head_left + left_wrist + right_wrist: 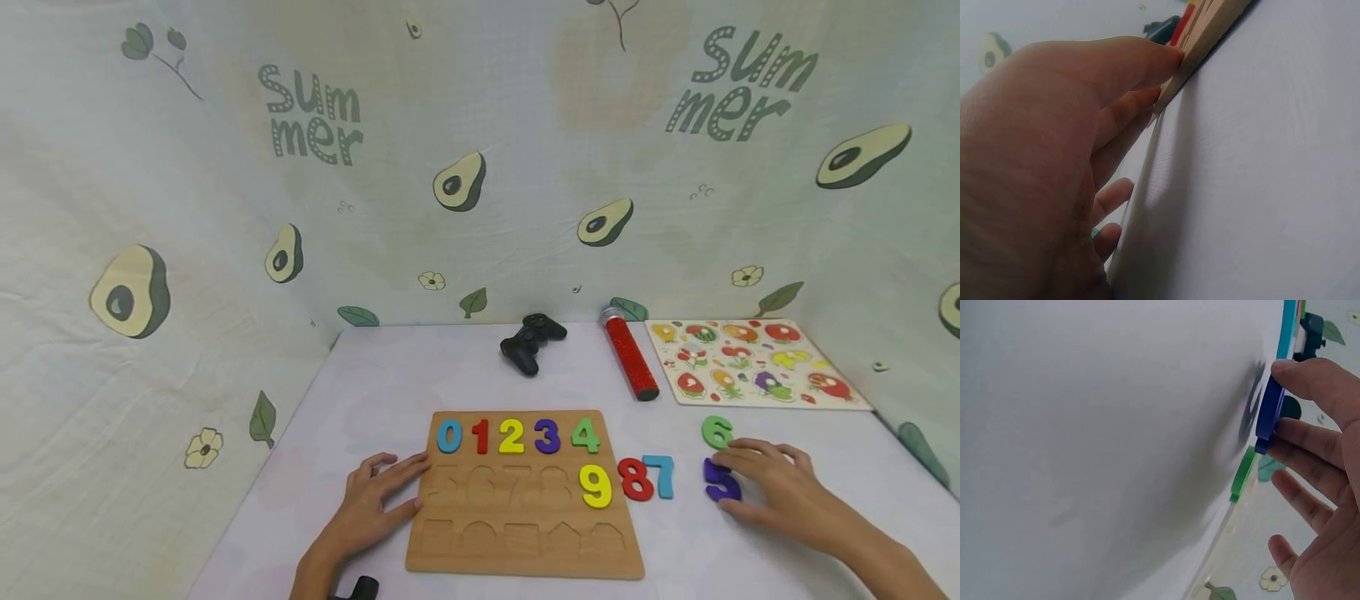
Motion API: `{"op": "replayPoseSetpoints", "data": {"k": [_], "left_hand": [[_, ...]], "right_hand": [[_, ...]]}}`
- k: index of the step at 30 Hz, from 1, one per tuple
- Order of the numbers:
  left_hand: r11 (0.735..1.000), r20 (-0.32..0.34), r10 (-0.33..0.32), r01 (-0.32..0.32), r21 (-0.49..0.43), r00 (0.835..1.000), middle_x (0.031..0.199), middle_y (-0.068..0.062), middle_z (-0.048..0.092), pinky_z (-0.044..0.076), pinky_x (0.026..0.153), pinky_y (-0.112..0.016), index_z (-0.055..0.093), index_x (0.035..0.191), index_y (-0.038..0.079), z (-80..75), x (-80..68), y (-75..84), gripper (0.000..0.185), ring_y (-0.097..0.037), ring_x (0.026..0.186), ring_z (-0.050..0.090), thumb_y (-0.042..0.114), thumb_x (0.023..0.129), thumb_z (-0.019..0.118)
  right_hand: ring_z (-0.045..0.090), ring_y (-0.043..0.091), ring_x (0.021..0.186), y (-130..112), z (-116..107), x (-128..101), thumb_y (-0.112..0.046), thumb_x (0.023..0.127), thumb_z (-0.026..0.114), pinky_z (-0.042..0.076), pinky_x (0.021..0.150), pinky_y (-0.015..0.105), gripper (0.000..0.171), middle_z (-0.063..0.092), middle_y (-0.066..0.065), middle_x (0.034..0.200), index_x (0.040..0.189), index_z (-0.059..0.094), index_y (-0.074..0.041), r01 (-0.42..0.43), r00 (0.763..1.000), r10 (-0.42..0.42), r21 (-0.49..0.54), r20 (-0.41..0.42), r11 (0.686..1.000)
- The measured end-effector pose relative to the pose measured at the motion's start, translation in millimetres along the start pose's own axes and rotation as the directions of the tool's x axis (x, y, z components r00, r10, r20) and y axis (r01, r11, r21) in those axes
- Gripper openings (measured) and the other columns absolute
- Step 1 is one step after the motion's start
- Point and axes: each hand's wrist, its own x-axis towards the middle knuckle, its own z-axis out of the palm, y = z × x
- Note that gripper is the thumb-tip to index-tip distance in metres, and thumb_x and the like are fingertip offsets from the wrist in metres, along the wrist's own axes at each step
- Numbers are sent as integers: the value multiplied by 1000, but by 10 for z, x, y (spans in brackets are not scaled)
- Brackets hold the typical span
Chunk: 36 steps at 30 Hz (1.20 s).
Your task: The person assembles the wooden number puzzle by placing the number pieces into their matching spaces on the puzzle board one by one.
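My right hand (787, 496) pinches a purple number 5 (720, 482) between thumb and fingers. In the right wrist view the purple 5 (1269, 409) is seen edge-on, its shadow apart from it on the white surface. A green number 6 (717, 432) lies just beyond those fingers. My left hand (375, 504) rests its thumb and fingertips against the left edge of a wooden number board (525, 537). In the board's top row sit 0, 1, 2, 3 and 4; a yellow 9 (596, 486) lies at the right of the middle row.
Right of the board, a red 8 (636, 479) lies beside a blue 7 (660, 475). Behind are a black game controller (531, 342), a red microphone (630, 354) and a fruit puzzle board (757, 364). A patterned cloth (525, 275) hangs along the back and sides.
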Motion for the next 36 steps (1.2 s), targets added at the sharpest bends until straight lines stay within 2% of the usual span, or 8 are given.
{"op": "replayPoseSetpoints", "data": {"k": [9, 27, 36], "left_hand": [[999, -36, 37, -37, 0, 999, 148, 20, 48, 22, 100, -53, 58, 141, 37, 12, -8, -13, 52, -25, 134, 34, 44, 91, 70], [1000, -8, 12, -12, -17, 1000, 149, 20, 48, 20, 103, -54, 57, 142, 38, -8, -20, 4, 52, -25, 135, 32, 48, 92, 68], [1000, 5, -28, 28, -5, 1000, 148, 20, 48, 19, 106, -55, 57, 142, 37, -3, -17, 35, 52, -27, 137, 32, 47, 91, 69]], "right_hand": [[44, 44, 121, -107, -2, 87, -39, 72, 88, 21, 95, 70, 56, 66, 15, 122, 116, 72, -9, 16, 1000, -16, -3, -5, 1000], [46, 42, 121, -273, 21, 195, -38, 72, 89, 22, 95, 70, 54, 65, 12, 121, 115, 73, -11, 63, 998, -63, 28, -4, 998], [45, 40, 121, -347, 40, 238, -37, 71, 90, 22, 95, 70, 53, 65, 10, 121, 115, 73, -13, 82, 997, -81, 40, -15, 996]]}}
